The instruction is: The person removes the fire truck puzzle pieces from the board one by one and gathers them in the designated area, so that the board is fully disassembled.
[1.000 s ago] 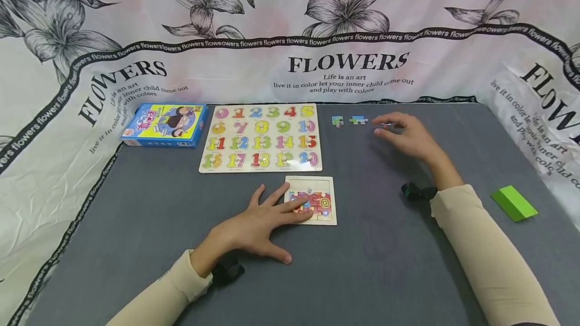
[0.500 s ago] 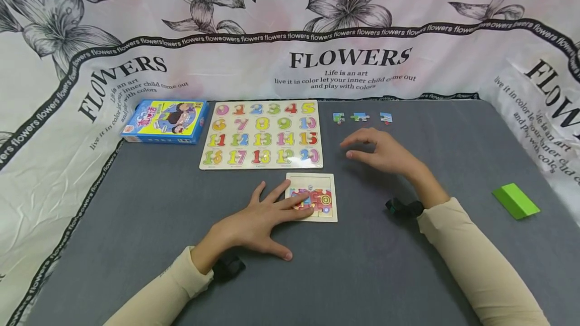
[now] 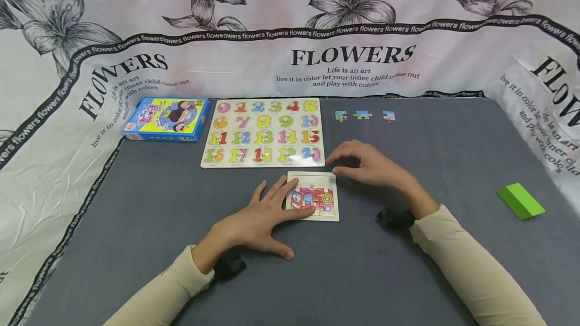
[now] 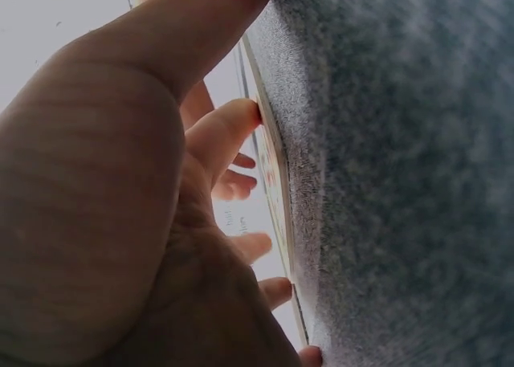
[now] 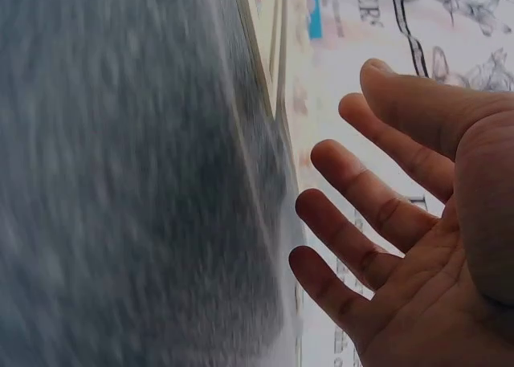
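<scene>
Backdrop and table: white flower-printed cloth rises behind the far edge of a grey table.
Puzzle frame: a small, squarish puzzle frame lies flat near the table's middle, with no clear long axis; red-toned fitted pieces fill its nearer part.
Left hand: the left hand is spread, fingers apart, the index across the frame's near left part; it clasps nothing.
Right hand: the right hand is just beside the frame's far right corner, thumb and index parted, nothing between them; contact with the frame cannot be told.
Loose pieces: three loose pieces form a row along the far edge, beyond the right hand, which is nearer to them than the left.
Surroundings: number board left of that row, blue box at the far left corner, green block towards the right edge.
</scene>
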A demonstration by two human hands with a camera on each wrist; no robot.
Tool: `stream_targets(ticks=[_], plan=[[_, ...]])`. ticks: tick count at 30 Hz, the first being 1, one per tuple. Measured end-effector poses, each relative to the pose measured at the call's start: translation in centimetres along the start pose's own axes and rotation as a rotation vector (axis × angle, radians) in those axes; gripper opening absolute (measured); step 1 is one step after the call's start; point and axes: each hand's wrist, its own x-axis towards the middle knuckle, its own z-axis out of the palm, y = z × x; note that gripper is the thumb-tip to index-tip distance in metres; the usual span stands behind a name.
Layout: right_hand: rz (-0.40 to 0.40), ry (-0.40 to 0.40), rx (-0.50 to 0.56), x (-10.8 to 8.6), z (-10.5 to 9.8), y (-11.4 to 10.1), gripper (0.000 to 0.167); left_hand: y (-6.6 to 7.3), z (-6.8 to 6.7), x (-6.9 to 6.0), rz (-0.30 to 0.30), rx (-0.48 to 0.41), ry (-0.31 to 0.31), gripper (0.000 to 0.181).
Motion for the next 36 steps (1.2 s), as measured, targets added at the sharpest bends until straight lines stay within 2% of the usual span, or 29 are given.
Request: stream_targets(ticks=[6, 11, 24, 36], plan=[[-0.023, -0.059, -0.002, 0.3, 1.4, -1.3, 0.026, 0.1, 0.0, -0.1, -0.04, 0.005, -0.008, 0.095], [-0.033, -0.096, -0.031, 0.6, 2.6, -2.0, 0.027, 0.1, 0.0, -0.1, -0.038, 0.01, -0.008, 0.095], [-0.022, -0.125, -0.058, 0.9, 4.3, -3.0, 0.031, 0.0, -0.1, 0.0, -0.026, 0.023, -0.01, 0.094], [-0.053, -0.121, -0.083, 0.9, 4.9, -3.1, 0.031, 0.1, -0.1, 0.0, -0.027, 0.003, -0.018, 0.092]])
